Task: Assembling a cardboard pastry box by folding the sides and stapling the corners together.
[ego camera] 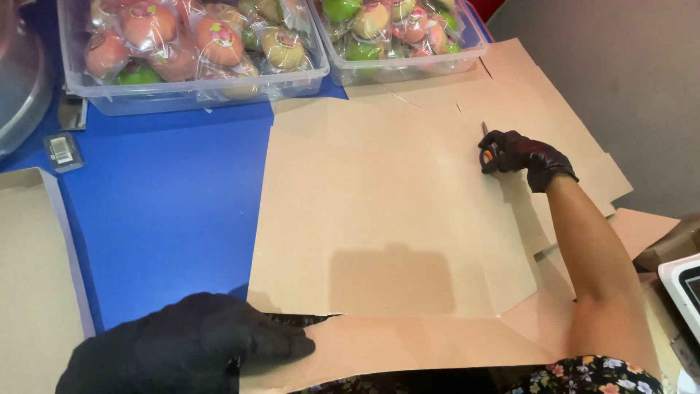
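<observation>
One pair of scissors (487, 149) in right hand (526, 157), blades pointing away

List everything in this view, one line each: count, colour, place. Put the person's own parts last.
cardboard sheet: one large, tan, flat on the table centre, more layers under it at right
table: one, blue, under everything
plastic bins: two, clear, top edge, holding wrapped red and green fruit
scissors: one, orange handle, in the right hand on the cardboard
grey board: one, left edge
small tag: one, grey, upper left
white device: one, right edge
left hand: black glove, pressing the cardboard's near edge
right hand: black glove, grip on scissors
</observation>
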